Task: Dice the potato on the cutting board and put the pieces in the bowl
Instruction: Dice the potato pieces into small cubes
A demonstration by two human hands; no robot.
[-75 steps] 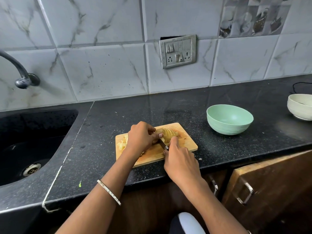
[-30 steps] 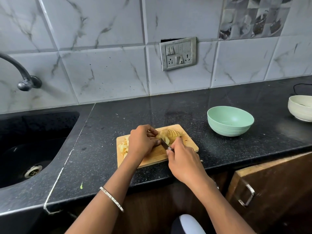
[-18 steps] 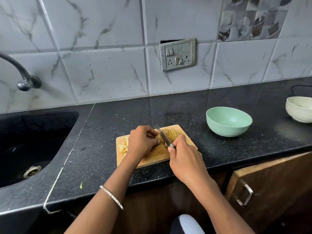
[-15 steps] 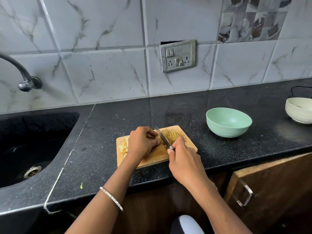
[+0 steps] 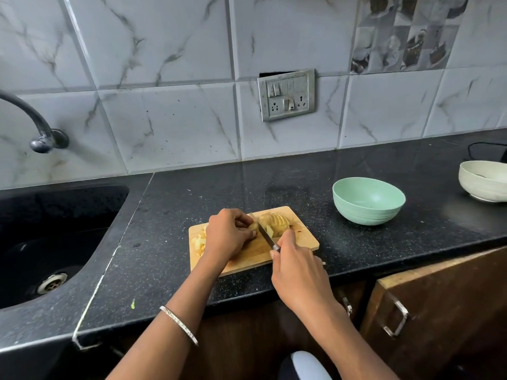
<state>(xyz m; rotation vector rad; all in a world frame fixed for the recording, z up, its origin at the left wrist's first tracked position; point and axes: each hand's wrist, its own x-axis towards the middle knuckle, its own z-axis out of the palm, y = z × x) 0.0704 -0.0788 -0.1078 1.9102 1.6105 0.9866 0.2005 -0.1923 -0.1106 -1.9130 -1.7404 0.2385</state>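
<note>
**Now the knife stands between my fingers and the sliced potato**

My right hand [image 5: 297, 272] is closed around the handle of the knife [image 5: 264, 233], which is almost hidden in my palm. The blade points away from me and a little to the left, edge down on the potato [image 5: 276, 222]. I hold it so because it must cross the slices and make cubes from them. My left hand [image 5: 227, 237] rests on the board [image 5: 248, 260] just left of the blade, fingers curled, the tips pinching the end part of the potato. I think the curl is for safety: the knuckles face the blade and the tips are behind them.

The potato lies on the far right part of the board. It is pale yellow and already cut into thin slices, which lean on each other like a fan. Some diced pieces [image 5: 199, 241] lie in a small heap at the left edge of the board, partly behind my left wrist. The bowl [image 5: 367, 213], a green one, stands on the counter [image 5: 192, 193] right of the board, apart from it, and I see nothing in it. So I judge the dicing is about half done and no piece is in the bowl yet.
</note>
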